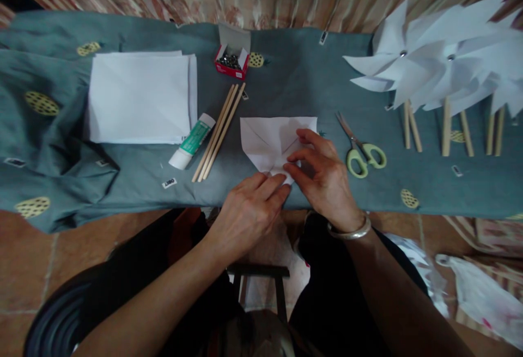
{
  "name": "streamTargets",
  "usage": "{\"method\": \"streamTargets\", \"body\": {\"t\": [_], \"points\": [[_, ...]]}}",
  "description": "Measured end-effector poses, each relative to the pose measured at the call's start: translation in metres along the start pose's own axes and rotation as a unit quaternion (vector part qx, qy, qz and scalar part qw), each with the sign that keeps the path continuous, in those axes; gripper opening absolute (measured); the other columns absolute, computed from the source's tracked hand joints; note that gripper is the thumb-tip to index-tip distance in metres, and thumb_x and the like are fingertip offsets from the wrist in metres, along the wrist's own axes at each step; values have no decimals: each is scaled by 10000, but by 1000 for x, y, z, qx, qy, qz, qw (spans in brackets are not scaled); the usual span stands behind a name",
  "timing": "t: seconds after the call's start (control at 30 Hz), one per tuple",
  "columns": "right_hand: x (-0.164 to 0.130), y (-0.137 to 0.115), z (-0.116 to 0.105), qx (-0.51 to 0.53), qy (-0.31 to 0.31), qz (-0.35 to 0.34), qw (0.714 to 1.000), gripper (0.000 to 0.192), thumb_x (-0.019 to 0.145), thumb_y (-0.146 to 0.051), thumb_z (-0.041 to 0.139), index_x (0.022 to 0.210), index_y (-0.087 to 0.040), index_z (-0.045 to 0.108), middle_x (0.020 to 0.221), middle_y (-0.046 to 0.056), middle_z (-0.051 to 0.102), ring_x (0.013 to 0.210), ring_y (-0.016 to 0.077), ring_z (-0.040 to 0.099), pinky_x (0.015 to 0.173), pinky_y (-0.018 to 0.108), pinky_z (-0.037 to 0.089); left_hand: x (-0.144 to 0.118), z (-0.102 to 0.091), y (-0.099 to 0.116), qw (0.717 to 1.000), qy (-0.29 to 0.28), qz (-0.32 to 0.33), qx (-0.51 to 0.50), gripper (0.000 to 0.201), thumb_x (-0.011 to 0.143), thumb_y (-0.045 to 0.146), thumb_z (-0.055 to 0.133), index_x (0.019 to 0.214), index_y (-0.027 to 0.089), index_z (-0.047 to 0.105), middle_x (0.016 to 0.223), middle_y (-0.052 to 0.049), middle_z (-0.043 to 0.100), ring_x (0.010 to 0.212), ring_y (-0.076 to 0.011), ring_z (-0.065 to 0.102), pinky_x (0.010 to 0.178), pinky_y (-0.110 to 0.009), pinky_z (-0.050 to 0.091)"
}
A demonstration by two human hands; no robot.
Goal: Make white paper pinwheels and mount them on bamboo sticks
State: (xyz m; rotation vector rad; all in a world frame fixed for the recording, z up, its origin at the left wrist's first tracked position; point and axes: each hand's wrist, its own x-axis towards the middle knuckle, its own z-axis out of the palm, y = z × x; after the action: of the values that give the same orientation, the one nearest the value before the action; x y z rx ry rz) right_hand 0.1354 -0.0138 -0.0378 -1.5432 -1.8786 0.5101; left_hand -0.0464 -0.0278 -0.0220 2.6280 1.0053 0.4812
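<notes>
Here, folded paper (272, 141) under both hands, right fingers (300, 155) pinching its flap, left fingers (272, 185) flat on its near corner.

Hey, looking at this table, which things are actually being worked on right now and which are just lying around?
In hand:
- folded white paper, pressed by left hand and right hand

Lying about:
- scissors
- glue stick
- wooden sticks
- box of pins
- stack of white paper
- finished pinwheels
</notes>
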Motion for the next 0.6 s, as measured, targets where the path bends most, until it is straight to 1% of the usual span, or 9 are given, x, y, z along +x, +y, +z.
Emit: {"method": "streamTargets", "body": {"t": [0.2, 0.33, 0.47, 0.6], "points": [[0, -1, -1, -7, -6, -8, 1000, 78, 867, -199, 602, 884, -230, 671, 1353, 77, 560, 1207, 275, 542, 1033, 491, 451, 1, -1, 0, 1000, -2, 3, -1, 207, 937, 161, 497, 1063, 108, 652, 1136, -101, 690, 920, -209, 621, 787, -348, 574], [-2, 2, 1, -7, 0, -38, 999, 125, 886, -181, 567, 923, -231, 675, 1356, 70, 552, 1211, 274, 539, 1022, 496, 465, 2, 0, 0, 1000, -5, 7, 8, 204, 940, 168, 496, 1055, 111, 655, 1124, -95, 693, 914, -205, 619, 778, -343, 572], [-4, 3, 3, -21, 5, -69, 997, 171, 903, -180, 549, 988, -252, 679, 1368, 55, 535, 1236, 269, 521, 1014, 486, 480, 2, 0, 0, 1000, -8, 9, 15, 204, 940, 168, 495, 1056, 114, 655, 1130, -94, 690, 916, -206, 616, 775, -345, 571], [-5, -1, 3, -47, -13, -68, 997, 202, 916, -185, 530, 1012, -282, 679, 1392, 34, 511, 1280, 278, 481, 988, 466, 500, 2, 0, 0, 1000, -9, 7, 8, 203, 934, 167, 503, 1049, 105, 659, 1116, -87, 695, 903, -215, 610, 773, -355, 574]]}}
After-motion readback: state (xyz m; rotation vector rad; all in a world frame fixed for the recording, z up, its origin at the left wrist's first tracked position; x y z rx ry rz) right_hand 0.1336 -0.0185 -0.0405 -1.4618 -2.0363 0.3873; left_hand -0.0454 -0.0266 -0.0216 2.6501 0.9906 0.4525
